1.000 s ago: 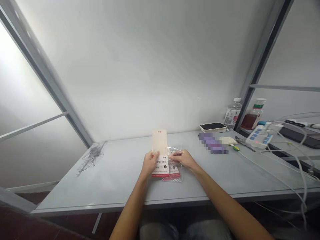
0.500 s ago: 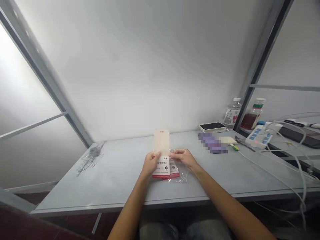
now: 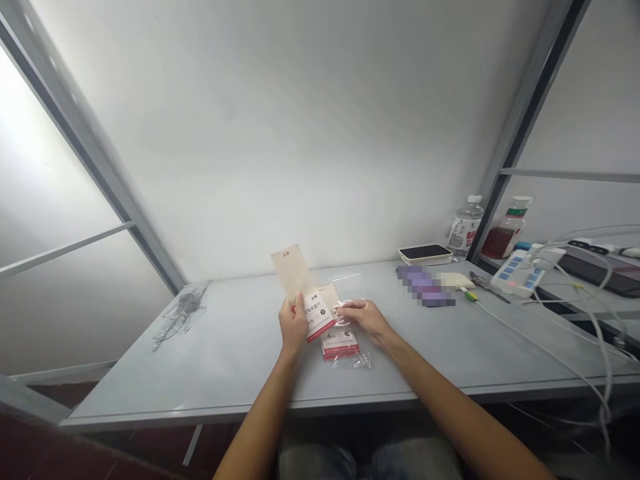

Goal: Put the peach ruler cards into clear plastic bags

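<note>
My left hand [image 3: 294, 324] is closed on an unfolded printed card [image 3: 291, 270], thumb on top. The card's upper panel is cream, and its lower panel is white with dark Chinese print and a red bottom edge. It leans to the left above the desk. Close by, my right hand [image 3: 369, 320] pinches the side of a clear plastic bag [image 3: 364, 353]. Inside the bag lie similar cards [image 3: 341, 343], with white fronts and red edges; the bag's upper part overlaps a cream panel behind the held card. How many cards are inside I cannot tell.
On the grey desk [image 3: 225, 373], a crumpled dark-mesh bundle [image 3: 183, 313] lies at left. At right are a phone on a box [image 3: 425, 255], a blurred purple item [image 3: 425, 287], scissors [image 3: 490, 287], a clear bottle [image 3: 465, 230], a power strip [image 3: 523, 272] and white cables.
My left hand has moved slightly left and tilted the unfolded card leftward, away from the bag. The bagged cards show more fully now. My right hand stays nearly in place on the bag.
</note>
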`<action>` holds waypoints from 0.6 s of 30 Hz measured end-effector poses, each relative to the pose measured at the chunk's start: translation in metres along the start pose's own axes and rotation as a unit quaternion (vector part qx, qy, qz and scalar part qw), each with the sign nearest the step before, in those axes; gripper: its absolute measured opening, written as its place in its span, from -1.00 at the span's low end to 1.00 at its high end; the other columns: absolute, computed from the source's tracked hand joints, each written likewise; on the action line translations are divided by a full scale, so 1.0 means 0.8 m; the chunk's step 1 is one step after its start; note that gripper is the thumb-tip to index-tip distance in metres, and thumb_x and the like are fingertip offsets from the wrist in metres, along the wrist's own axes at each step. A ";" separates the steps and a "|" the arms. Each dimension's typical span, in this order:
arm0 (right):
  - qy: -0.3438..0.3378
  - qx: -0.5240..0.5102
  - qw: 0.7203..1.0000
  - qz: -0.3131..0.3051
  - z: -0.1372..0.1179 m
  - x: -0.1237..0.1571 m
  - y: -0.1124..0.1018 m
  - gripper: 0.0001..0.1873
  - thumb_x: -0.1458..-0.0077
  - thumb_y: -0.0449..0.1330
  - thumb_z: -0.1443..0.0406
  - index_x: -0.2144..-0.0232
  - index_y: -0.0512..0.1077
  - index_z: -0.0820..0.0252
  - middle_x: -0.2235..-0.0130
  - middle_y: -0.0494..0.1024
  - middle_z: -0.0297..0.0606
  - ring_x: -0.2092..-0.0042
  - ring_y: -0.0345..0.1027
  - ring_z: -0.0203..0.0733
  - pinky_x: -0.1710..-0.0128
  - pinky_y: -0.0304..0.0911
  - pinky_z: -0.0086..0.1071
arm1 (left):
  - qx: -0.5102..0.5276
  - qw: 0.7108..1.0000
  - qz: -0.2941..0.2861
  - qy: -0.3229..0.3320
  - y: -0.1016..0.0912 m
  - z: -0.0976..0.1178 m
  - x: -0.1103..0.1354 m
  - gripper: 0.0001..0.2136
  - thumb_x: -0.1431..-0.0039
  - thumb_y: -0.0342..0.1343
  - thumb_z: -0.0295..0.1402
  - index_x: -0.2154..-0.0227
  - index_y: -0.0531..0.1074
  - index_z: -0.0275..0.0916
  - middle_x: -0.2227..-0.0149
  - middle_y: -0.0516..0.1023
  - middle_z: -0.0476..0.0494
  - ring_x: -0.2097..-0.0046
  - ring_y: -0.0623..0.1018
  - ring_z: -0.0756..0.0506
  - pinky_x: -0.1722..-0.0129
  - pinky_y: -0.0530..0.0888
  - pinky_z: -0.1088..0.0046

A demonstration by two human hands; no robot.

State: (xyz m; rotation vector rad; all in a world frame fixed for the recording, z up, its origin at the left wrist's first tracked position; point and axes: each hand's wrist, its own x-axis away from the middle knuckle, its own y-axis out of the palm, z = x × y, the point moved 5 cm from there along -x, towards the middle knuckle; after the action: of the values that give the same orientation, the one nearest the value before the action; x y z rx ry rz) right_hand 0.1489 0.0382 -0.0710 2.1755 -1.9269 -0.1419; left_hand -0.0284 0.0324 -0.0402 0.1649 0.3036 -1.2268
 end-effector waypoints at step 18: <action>-0.004 -0.013 1.000 -0.005 0.000 0.000 0.000 -0.74 0.26 0.29 0.34 0.38 0.50 0.25 0.39 0.57 -0.17 0.37 0.46 -0.13 0.39 0.36 -0.34 | 0.015 0.999 0.029 -0.019 -0.009 -0.001 -0.003 -0.64 -0.01 -0.02 -0.04 0.65 0.18 -0.24 0.67 0.31 0.03 0.60 0.32 0.04 0.62 0.26 0.54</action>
State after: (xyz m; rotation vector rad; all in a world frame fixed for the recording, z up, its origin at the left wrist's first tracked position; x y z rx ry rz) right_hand 0.1489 0.0383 -0.0709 2.1712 -1.9077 -0.1761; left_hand -0.0357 0.0327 -0.0397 0.1756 0.2457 -1.1757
